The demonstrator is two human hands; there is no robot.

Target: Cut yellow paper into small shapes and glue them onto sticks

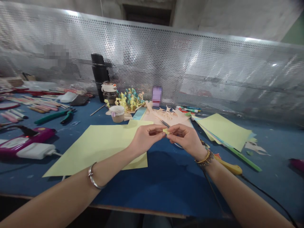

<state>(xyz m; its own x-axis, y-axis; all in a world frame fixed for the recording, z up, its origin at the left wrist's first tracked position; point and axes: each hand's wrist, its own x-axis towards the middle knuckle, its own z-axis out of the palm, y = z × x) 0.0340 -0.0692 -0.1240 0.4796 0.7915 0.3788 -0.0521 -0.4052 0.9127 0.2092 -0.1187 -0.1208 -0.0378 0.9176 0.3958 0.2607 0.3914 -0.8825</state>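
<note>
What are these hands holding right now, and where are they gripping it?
A small yellow piece, pinched at its two sides between the fingertips of the left hand and right hand.

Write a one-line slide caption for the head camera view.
Two hands pinch a small yellow piece above a blue table, beside yellow paper sheets.

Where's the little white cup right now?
In the head view, the small white cup is left of the middle, just in front of the jar with the white lid and beyond the big yellow paper.
</note>
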